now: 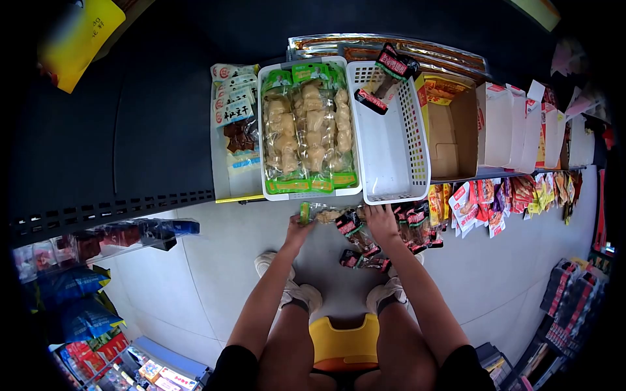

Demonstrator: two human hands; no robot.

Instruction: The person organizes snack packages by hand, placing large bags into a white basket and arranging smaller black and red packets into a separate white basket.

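Observation:
My left hand is closed on the green end of a clear snack packet with pale pieces inside, held just in front of the shelf edge. My right hand is at the front edge of the white basket, its fingers stretched toward the rim. Beneath and beside it are several black-and-red snack packets. One similar black-and-red packet lies across the back of that basket. To its left, another white basket is filled with green-ended packets of pale pieces.
Left of the baskets stands a tray of white-and-blue packets. To the right are an open cardboard box and several white boxes. Colourful packets hang below the shelf. A yellow stool is between my legs.

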